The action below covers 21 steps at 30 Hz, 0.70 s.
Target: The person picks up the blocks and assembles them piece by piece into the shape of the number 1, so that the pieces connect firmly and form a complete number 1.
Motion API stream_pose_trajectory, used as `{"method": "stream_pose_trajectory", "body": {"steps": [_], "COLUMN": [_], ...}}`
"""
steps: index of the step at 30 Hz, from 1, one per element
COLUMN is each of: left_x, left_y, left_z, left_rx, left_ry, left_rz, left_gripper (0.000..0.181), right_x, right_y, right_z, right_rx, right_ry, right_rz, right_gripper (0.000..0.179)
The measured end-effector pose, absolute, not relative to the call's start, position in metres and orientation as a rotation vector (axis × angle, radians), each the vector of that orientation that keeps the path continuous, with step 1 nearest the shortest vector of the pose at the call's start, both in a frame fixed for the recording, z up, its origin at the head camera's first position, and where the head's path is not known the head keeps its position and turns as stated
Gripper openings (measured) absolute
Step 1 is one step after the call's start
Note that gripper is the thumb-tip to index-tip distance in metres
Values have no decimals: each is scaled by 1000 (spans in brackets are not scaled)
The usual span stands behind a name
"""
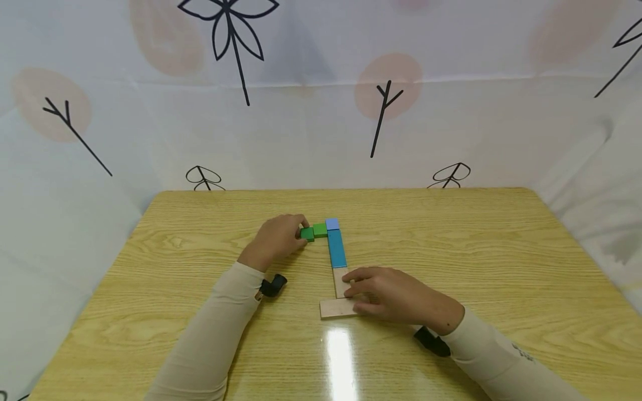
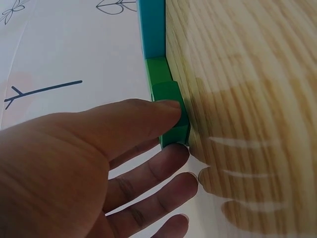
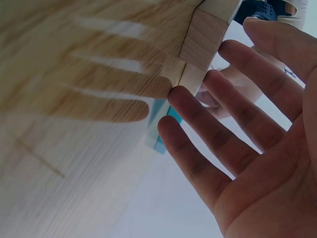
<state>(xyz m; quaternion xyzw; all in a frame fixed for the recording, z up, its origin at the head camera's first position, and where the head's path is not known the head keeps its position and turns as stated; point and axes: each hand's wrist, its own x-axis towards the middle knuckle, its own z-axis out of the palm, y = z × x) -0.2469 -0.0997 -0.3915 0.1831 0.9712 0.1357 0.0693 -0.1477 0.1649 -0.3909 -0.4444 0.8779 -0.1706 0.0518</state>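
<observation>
At the left end of a row of blocks, my left hand point(image 1: 278, 239) pinches a dark green block point(image 1: 307, 234) between thumb and fingers. That block adjoins a light green block point(image 1: 320, 230), which meets a lavender block point(image 1: 332, 224) at the corner. From there a long blue block point(image 1: 337, 249) runs toward me, followed by a plain wooden block point(image 1: 339, 282). A second plain wooden block point(image 1: 336, 309) lies crosswise at the near end, partly covered by my right hand point(image 1: 396, 295). The right fingers are extended and rest at these wooden blocks.
All the blocks lie on a wood-grain table point(image 1: 175, 267). Behind it hangs a white cloth point(image 1: 311, 139) with plant drawings. Dark wrist devices are worn at the left cuff point(image 1: 273, 285) and right cuff point(image 1: 432, 341).
</observation>
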Motion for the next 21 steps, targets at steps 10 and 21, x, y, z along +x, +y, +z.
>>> {"method": "stream_pose_trajectory", "body": {"steps": [10,21], "left_x": [-246,-246], "left_y": [-99,-102], "left_z": [-392,-386], "left_rx": [533,557], "left_ry": [2918,2925], "left_rz": [427,410], "left_gripper": [40,45], "right_x": [-148,-150], "right_y": [165,167], "right_z": [-390,-393], "right_rx": [-1361,-1364], "right_ry": [2672,2673], "right_rz": [-499,-512], "right_gripper": [23,23]}}
